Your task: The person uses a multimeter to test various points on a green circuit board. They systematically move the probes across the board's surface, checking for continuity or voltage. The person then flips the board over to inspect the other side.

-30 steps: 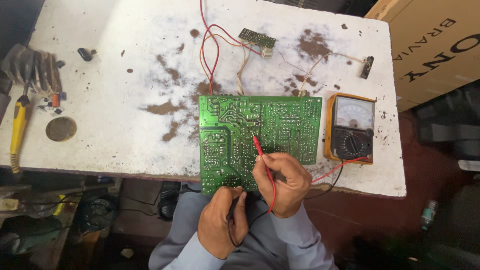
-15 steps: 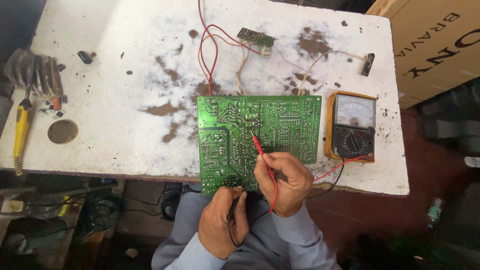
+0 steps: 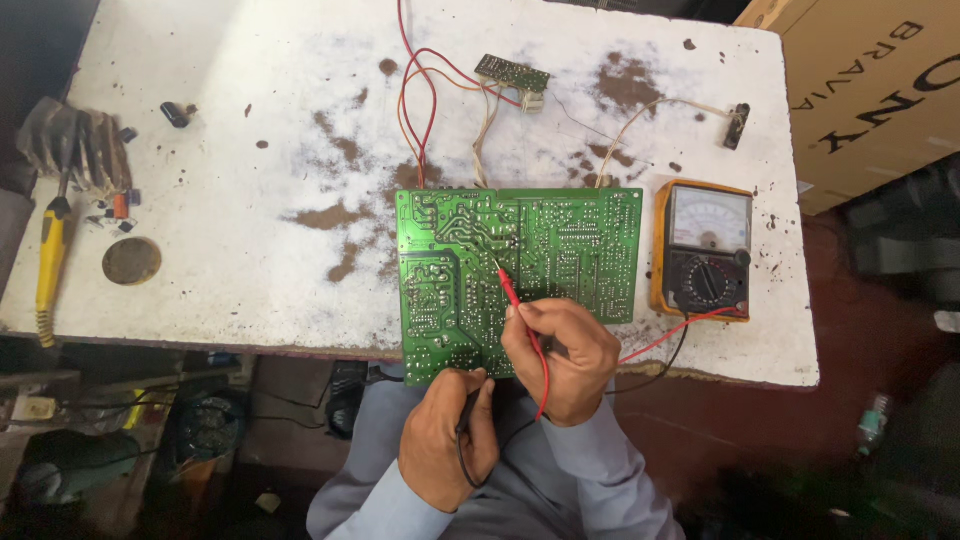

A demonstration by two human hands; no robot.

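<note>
A large green circuit board (image 3: 560, 235) lies solder side up on the stained white table (image 3: 250, 150), overhanging its near edge. My right hand (image 3: 565, 355) grips a red test probe (image 3: 512, 292) with its tip touching the middle of the board. My left hand (image 3: 445, 435) is closed around a black test probe (image 3: 470, 405) at the board's near edge. Red and black leads run to an orange-cased analog multimeter (image 3: 703, 250) right of the board.
A small green board (image 3: 512, 72) with red and white wires lies at the back. A yellow-handled screwdriver (image 3: 48, 265), a round metal lid (image 3: 131, 260) and small parts sit at left. A cardboard box (image 3: 870, 85) stands at right.
Both hands and probes stay on the board in nearly the same place. Only the camera view has shifted slightly.
</note>
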